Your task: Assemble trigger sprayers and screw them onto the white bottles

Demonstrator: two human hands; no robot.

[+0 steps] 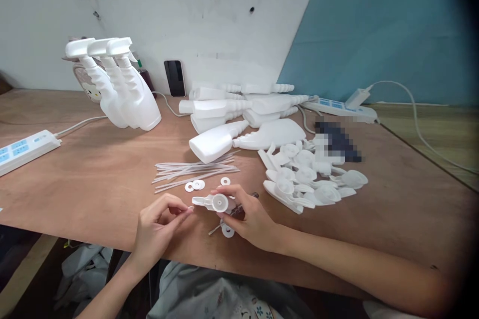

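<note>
Across the brown table [93,159], 3 upright spray bottles [123,84] stand at the left, and a phone [174,79] leans on the wall. At least 8 white bottles [211,142] lie beyond your hands, with a bundle of thin tubes [194,169] nearer you, too overlapped to count. About 5 flat rings [225,181] show: 3 overlapping, 1 apart and 1 below the held part. You have 2 power strips [28,148], 1 at each side. A heap of trigger heads [305,174], its count unclear, lies right of your right hand [249,217], which partly hides a dark object [239,208].

That hand grips 1 spray head [219,203] between thumb and forefinger, round opening up, just above the table's near part; your forearm reaches in from the lower right. Your left hand [159,224] rises from below, fingers curled, thumb and forefinger pinching a small white piece [191,207] just beside the head's narrow end.
</note>
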